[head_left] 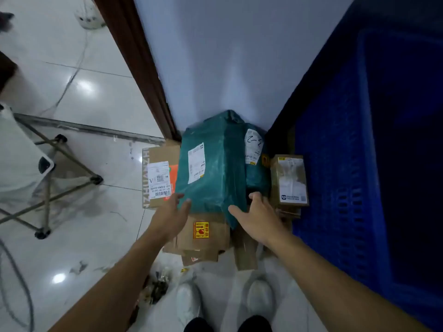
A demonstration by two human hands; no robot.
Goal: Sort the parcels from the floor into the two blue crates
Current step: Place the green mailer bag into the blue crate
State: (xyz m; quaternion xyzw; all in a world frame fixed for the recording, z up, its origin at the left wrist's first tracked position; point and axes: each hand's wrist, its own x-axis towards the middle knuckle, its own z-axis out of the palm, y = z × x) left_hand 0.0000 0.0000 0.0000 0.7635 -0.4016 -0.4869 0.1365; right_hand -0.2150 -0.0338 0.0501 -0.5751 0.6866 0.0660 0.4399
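A large green plastic-wrapped parcel [215, 161] with a white label lies on top of a pile of parcels against the wall. My left hand [171, 212] touches its near left corner with fingers spread. My right hand [256, 212] holds its near right edge, thumb on top and fingers curled round the side. A second green parcel [255, 164] lies behind it to the right. Brown cardboard boxes surround it: one at the left [159, 173], one at the right [288, 180], and one with a yellow sticker [203, 233] underneath. A blue crate [335, 164] stands at the right.
A folding stool with dark-capped legs [60, 178] stands on the white tiled floor at the left. A brown door frame [134, 63] runs up beside the pale wall. White plastic bags [189, 305] and small dark clutter [158, 286] lie near my feet.
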